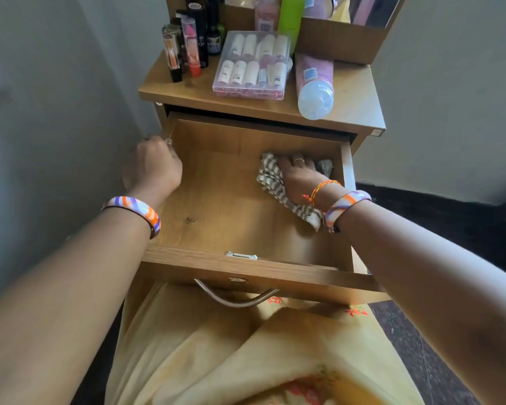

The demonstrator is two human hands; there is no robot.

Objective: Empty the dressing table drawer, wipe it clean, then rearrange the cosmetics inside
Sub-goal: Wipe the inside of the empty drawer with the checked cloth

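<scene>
The wooden drawer (222, 200) of the dressing table is pulled out toward me and holds only a cloth. My right hand (300, 176) presses a striped grey-and-white cloth (275, 182) flat on the drawer floor near the back right corner. My left hand (153, 165) grips the drawer's left side wall near the back. On the table top (187, 92) lie the cosmetics: a clear box of small bottles (253, 65), a pink bottle (314, 83) on its side, and several upright lipsticks and tubes (187, 45).
A grey wall stands close on the left and a pale wall on the right. A green bottle (289, 16) and a pink one stand at the mirror base. The drawer's metal handle (234, 296) hangs over my yellow-clad lap. Dark floor lies to the right.
</scene>
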